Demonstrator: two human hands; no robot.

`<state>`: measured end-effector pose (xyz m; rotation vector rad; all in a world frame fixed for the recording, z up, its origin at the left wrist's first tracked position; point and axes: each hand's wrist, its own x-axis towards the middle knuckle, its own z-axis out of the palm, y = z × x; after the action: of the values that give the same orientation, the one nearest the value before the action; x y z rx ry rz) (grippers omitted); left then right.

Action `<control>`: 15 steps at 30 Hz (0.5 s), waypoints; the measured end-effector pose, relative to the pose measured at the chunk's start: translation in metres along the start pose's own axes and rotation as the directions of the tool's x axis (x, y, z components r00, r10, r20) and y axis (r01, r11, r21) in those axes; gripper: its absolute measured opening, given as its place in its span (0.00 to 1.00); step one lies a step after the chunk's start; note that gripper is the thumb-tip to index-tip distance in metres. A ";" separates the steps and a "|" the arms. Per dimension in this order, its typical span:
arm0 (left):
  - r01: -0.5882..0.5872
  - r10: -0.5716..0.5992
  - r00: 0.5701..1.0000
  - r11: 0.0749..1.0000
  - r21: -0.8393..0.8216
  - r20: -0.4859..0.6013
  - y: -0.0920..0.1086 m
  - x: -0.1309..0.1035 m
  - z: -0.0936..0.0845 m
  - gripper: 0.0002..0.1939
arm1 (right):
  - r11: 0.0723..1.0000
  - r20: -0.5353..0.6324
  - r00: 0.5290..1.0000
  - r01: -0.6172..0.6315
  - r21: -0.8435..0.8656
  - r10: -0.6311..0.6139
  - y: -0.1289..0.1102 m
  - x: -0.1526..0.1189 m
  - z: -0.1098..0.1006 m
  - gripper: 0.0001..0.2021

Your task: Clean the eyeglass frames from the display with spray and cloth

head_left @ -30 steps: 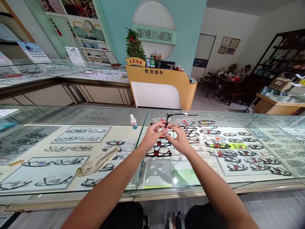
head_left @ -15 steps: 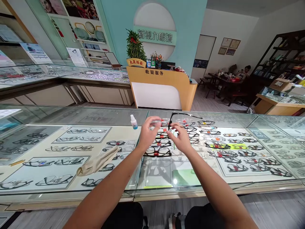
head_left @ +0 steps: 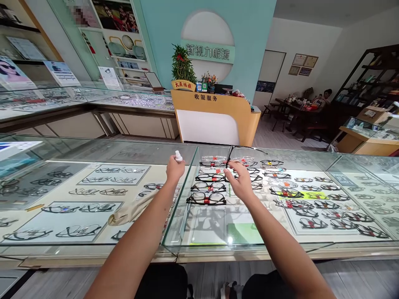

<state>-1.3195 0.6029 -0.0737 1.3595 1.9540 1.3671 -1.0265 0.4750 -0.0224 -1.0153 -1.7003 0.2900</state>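
My left hand (head_left: 175, 169) is wrapped around a small spray bottle (head_left: 178, 156); only its white top shows above my fingers. In my right hand (head_left: 239, 179) I pinch a pair of black-framed eyeglasses (head_left: 230, 156) above the glass counter, one temple arm stretching off to the right. The lenses are hard to make out from this angle. A beige cloth (head_left: 129, 211) lies on the counter top, partly behind my left forearm. Under the glass near my hands, several dark eyeglasses with red tags (head_left: 207, 198) sit in a column.
The glass display counter (head_left: 124, 254) runs across in front of me, with more eyeglasses inside. Beyond it stand a wooden cashier desk (head_left: 215, 122) and a long display case (head_left: 134, 109). At the far right a person (head_left: 326, 96) sits by a dark table.
My left hand has left the eyeglasses, moved left and closed around the spray bottle that stood on the counter. My right hand still holds the eyeglasses. The view has shifted slightly.
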 end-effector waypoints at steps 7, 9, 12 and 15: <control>0.071 0.004 0.981 0.923 -0.379 0.194 0.032 -0.019 0.000 0.18 | 0.995 -0.023 0.999 -0.032 0.093 0.034 0.005 0.001 -0.002 0.14; 0.090 0.064 0.954 0.873 -0.480 0.294 0.051 -0.032 -0.002 0.18 | 0.990 -0.007 0.998 -0.056 0.131 0.058 0.005 0.002 -0.004 0.15; 0.155 0.163 0.887 0.776 -0.611 0.432 0.078 -0.057 -0.007 0.27 | 0.979 0.053 0.997 -0.070 0.193 0.060 0.000 0.003 -0.006 0.15; 0.343 0.301 0.743 0.595 -0.726 0.598 0.095 -0.081 -0.012 0.32 | 0.965 0.121 0.992 -0.073 0.254 0.043 -0.007 0.004 -0.007 0.15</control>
<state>-1.2461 0.5317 -0.0018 1.0846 0.6556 1.2261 -1.0240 0.4712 -0.0125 -0.8693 -1.6847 0.6022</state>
